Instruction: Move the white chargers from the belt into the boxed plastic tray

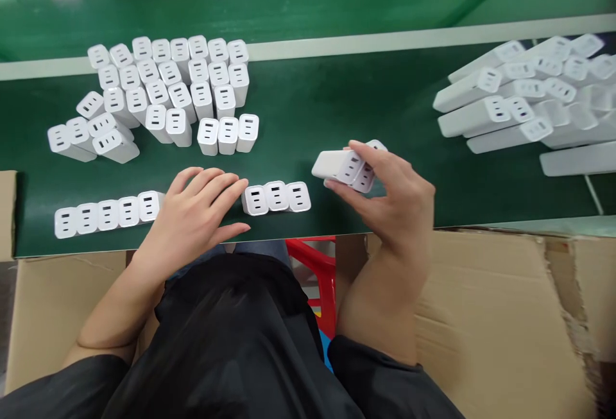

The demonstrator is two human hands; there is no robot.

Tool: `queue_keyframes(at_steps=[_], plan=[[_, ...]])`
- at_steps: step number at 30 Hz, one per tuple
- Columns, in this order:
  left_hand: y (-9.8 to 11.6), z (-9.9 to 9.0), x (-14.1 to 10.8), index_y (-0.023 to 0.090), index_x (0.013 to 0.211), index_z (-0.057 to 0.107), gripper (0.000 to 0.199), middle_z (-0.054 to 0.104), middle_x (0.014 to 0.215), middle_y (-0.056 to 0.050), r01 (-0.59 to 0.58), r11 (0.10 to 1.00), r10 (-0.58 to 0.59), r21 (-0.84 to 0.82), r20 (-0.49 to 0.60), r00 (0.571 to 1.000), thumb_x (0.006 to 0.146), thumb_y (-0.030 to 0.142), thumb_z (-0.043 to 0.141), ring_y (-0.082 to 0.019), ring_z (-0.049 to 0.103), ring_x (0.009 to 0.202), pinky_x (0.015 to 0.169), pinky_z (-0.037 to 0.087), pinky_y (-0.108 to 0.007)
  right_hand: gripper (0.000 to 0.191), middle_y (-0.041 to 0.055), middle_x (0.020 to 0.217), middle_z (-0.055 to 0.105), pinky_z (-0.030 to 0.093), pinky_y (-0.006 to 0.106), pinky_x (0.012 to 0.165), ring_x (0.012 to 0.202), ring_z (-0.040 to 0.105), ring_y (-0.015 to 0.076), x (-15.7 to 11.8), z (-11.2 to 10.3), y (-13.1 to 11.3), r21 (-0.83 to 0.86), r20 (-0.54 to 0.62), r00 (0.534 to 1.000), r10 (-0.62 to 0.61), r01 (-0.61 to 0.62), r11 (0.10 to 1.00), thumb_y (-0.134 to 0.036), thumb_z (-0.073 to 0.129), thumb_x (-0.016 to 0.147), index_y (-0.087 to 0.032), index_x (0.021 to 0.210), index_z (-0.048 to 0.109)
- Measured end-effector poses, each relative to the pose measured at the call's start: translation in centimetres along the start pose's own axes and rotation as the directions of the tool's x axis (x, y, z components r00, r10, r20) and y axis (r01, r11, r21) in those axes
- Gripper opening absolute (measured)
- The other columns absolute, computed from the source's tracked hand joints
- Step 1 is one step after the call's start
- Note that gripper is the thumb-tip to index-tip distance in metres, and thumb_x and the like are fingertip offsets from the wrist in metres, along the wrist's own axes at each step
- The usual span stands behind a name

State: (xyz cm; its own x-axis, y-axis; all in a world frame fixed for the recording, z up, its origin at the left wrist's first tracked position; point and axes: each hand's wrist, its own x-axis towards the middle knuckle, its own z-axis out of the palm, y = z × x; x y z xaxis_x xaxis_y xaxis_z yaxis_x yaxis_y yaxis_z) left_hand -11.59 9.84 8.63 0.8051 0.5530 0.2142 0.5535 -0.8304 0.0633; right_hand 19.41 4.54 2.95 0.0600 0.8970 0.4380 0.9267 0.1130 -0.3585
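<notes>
My right hand (394, 191) grips a small cluster of white USB chargers (332, 163) between thumb and fingers, just above the green table; their port ends face toward me. My left hand (197, 213) lies with fingers stretched out and thumb apart at the near side of the table. Just right of its fingertips, three upright chargers (276, 197) stand side by side. To its left runs a row of several more chargers (108, 215), whose right end meets the hand. Whether anything sits beneath my left palm is hidden.
A large group of upright chargers (168, 76) fills the table's back left, a few leaning. At the right, many chargers (510, 98) lie or lean in a pile. Cardboard (500, 316) and a red stool (315, 271) are below the table's near edge.
</notes>
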Motion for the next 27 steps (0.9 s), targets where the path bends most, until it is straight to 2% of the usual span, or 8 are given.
queue_keyframes(at_steps=[4, 11, 14, 16, 18, 21, 24, 27], plan=[[1.2, 0.8, 1.8, 0.009, 0.133, 0.054, 0.053, 0.063, 0.126, -0.013, -0.012, 1.000, 0.012, 0.000, 0.022, 1.000, 0.094, 0.044, 0.063, -0.027, 0.059, 0.114, 0.100, 0.039, -0.043, 0.048, 0.0091, 0.127, 0.065, 0.043, 0.049, 0.109, 0.116, 0.061, 0.0282, 0.7, 0.9, 0.5, -0.003, 0.085, 0.996, -0.030, 0.030, 1.000, -0.046, 0.058, 0.095, -0.022, 0.137, 0.058], [1.8, 1.8, 2.9, 0.009, 0.132, 0.055, 0.048, 0.066, 0.119, -0.013, -0.029, 1.000, 0.029, 0.001, 0.029, 0.999, 0.094, 0.038, 0.063, -0.026, 0.061, 0.106, 0.088, 0.042, -0.038, 0.050, 0.0107, 0.135, 0.058, 0.033, 0.056, 0.115, 0.122, 0.057, 0.0290, 1.7, 0.8, 0.4, 0.062, 0.155, 0.983, -0.093, 0.084, 0.995, -0.036, 0.055, 0.096, -0.021, 0.144, 0.051], [1.8, 1.7, 2.9, 0.009, 0.131, 0.055, 0.047, 0.068, 0.114, -0.011, -0.033, 0.999, 0.033, -0.002, 0.035, 0.999, 0.095, 0.038, 0.063, -0.023, 0.062, 0.098, 0.082, 0.042, -0.037, 0.056, 0.0113, 0.144, 0.051, 0.024, 0.061, 0.118, 0.135, 0.047, 0.0313, 1.6, 0.3, 0.4, 0.069, 0.163, 0.981, -0.101, 0.091, 0.993, -0.041, 0.056, 0.096, -0.024, 0.148, 0.045], [2.0, 1.6, 3.0, 0.009, 0.133, 0.052, 0.051, 0.066, 0.117, -0.010, -0.029, 1.000, 0.029, -0.002, 0.052, 0.998, 0.094, 0.040, 0.064, -0.023, 0.062, 0.098, 0.081, 0.042, -0.036, 0.062, 0.0121, 0.151, 0.043, 0.019, 0.064, 0.118, 0.143, 0.035, 0.0338, 1.5, 0.3, 0.8, 0.062, 0.114, 0.988, -0.107, 0.100, 0.993, -0.051, 0.059, 0.094, -0.026, 0.148, 0.044], [2.6, 1.8, 3.4, 0.009, 0.138, 0.048, 0.062, 0.063, 0.126, -0.012, -0.009, 1.000, 0.008, 0.010, 0.066, 0.998, 0.091, 0.044, 0.067, -0.024, 0.061, 0.106, 0.084, 0.044, -0.036, 0.066, 0.0121, 0.155, 0.036, 0.022, 0.064, 0.116, 0.147, 0.027, 0.0356, 1.7, 0.6, 1.5, 0.078, 0.073, 0.991, -0.111, 0.105, 0.991, -0.059, 0.061, 0.091, -0.026, 0.146, 0.047], [4.0, 2.7, 4.7, 0.008, 0.144, 0.043, 0.077, 0.057, 0.135, -0.016, 0.065, 0.997, -0.067, 0.041, 0.069, 0.995, 0.087, 0.053, 0.068, -0.026, 0.058, 0.116, 0.085, 0.046, -0.036, 0.061, 0.0098, 0.152, 0.039, 0.031, 0.059, 0.114, 0.144, 0.031, 0.0347, 2.2, 1.6, 2.3, 0.122, 0.108, 0.987, -0.122, 0.108, 0.987, -0.060, 0.061, 0.090, -0.028, 0.142, 0.053], [5.1, 4.3, 6.1, 0.011, 0.137, 0.051, 0.063, 0.063, 0.125, -0.014, 0.126, 0.990, -0.131, 0.058, 0.077, 0.988, 0.092, 0.053, 0.063, -0.024, 0.062, 0.103, 0.076, 0.046, -0.034, 0.049, 0.0082, 0.136, 0.055, 0.036, 0.053, 0.112, 0.135, 0.042, 0.0313, 2.3, 2.4, 2.2, 0.165, 0.097, 0.988, -0.122, 0.105, 0.981, -0.053, 0.061, 0.093, -0.027, 0.135, 0.060], [5.0, 5.4, 7.1, 0.013, 0.126, 0.057, 0.049, 0.068, 0.107, -0.009, 0.136, 0.988, -0.140, 0.066, 0.061, 0.988, 0.094, 0.050, 0.060, -0.020, 0.063, 0.089, 0.067, 0.043, -0.032, 0.045, 0.0077, 0.125, 0.062, 0.039, 0.050, 0.110, 0.129, 0.046, 0.0301, 1.4, 2.2, 1.3, 0.231, 0.066, 0.989, -0.129, 0.111, 0.967, -0.048, 0.063, 0.092, -0.025, 0.131, 0.062]])
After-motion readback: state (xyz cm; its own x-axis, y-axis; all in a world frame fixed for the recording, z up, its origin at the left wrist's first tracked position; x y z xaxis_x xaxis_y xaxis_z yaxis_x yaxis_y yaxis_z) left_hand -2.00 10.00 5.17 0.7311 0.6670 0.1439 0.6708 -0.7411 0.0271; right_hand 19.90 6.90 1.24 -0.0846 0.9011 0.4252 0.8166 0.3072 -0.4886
